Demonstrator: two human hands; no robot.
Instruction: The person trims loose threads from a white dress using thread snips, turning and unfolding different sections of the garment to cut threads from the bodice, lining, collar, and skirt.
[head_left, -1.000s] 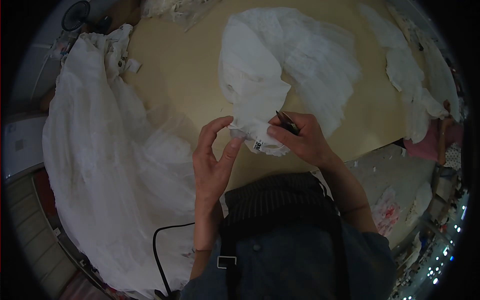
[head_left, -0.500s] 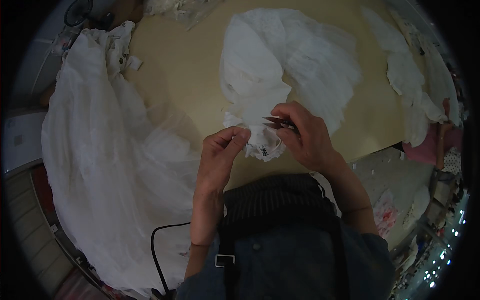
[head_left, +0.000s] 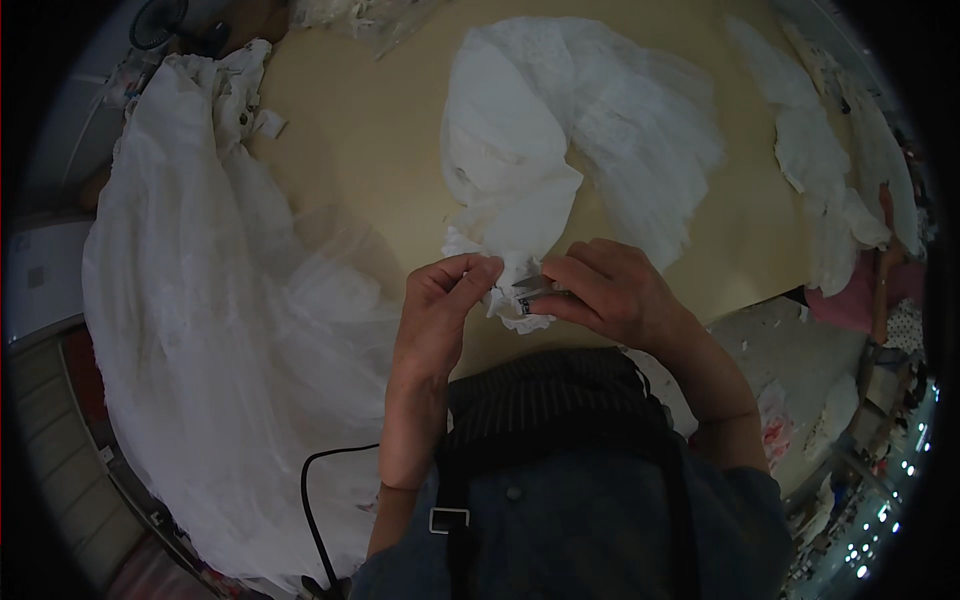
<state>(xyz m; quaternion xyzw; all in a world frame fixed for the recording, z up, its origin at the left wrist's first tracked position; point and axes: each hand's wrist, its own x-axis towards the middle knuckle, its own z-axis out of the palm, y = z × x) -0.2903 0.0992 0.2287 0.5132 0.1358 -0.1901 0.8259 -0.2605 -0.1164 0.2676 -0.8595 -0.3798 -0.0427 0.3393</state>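
A white tulle dress (head_left: pixel 510 150) lies on the table, its ruffled end (head_left: pixel 520 318) drawn toward me. My left hand (head_left: pixel 445 295) pinches that ruffled end between thumb and fingertips. Closed around small thread snips (head_left: pixel 535 287), my right hand (head_left: pixel 615 290) keeps their blades pointing left over the ruffle, close to the left fingertips. A small label with dark print (head_left: pixel 524 306) shows just below the blades. Whether the blades touch the cloth or a thread, I cannot tell.
A large heap of white tulle (head_left: pixel 200 300) covers the table's left side. More white cloth (head_left: pixel 820 170) lies at the right edge. Beyond it is a person in pink (head_left: pixel 845 300). A small fan (head_left: pixel 160 22) stands at the far left, and a black cord (head_left: pixel 312 500) runs near my waist.
My right hand has turned and moved slightly down and left, bringing the snips over the ruffle by the label. The left hand stays nearly still, and the ruffle has shifted a little.
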